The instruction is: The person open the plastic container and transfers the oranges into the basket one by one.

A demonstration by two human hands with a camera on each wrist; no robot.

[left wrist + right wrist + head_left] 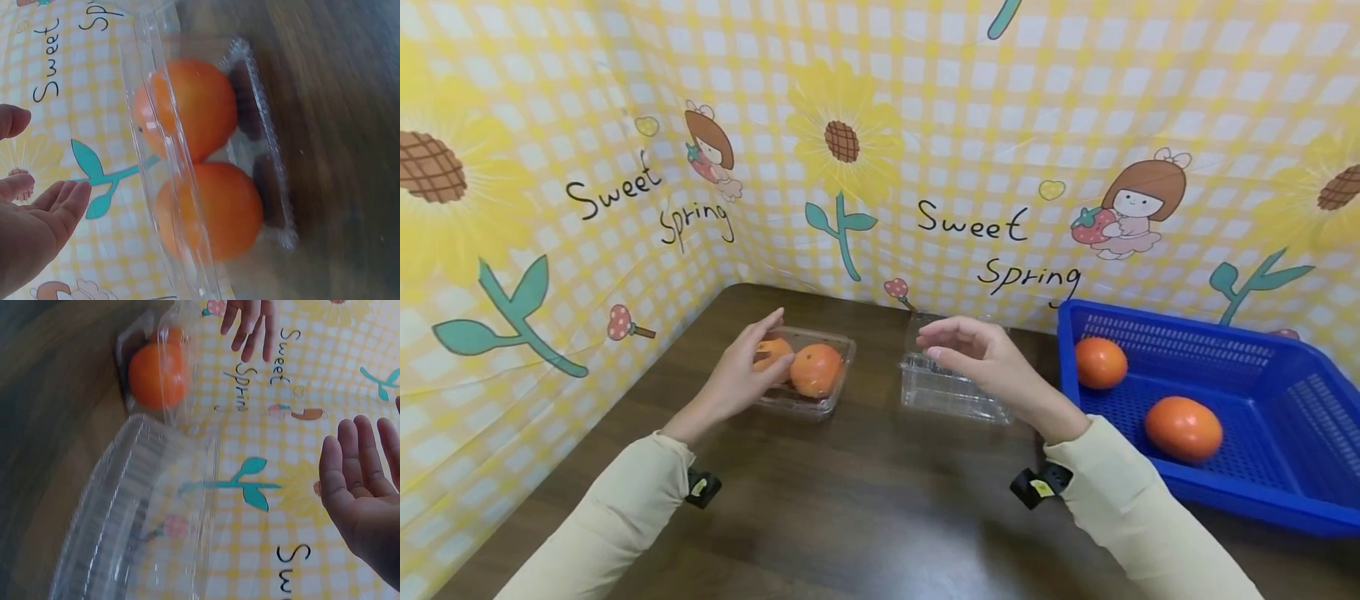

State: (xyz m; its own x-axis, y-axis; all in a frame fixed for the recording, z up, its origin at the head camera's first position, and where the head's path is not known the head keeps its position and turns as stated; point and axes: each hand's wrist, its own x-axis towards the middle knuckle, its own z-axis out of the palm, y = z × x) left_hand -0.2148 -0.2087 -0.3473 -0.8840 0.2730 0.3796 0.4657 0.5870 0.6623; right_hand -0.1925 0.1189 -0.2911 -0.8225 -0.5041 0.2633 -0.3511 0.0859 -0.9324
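Two oranges sit side by side in a clear plastic container on the left of the table; the right-hand orange shows fully, while the other orange is partly covered by the hand in the head view. My left hand hovers above this container, its fingers apart from the fruit and holding nothing. A second clear container stands in the middle, its lid raised behind it and no fruit visible inside. Above it is my right hand, fingers loosely bent and holding nothing.
A blue plastic basket stands at the right with two more oranges, one orange near its left wall and another orange nearer the front. A yellow checked cloth hangs behind and left of the dark wooden table.
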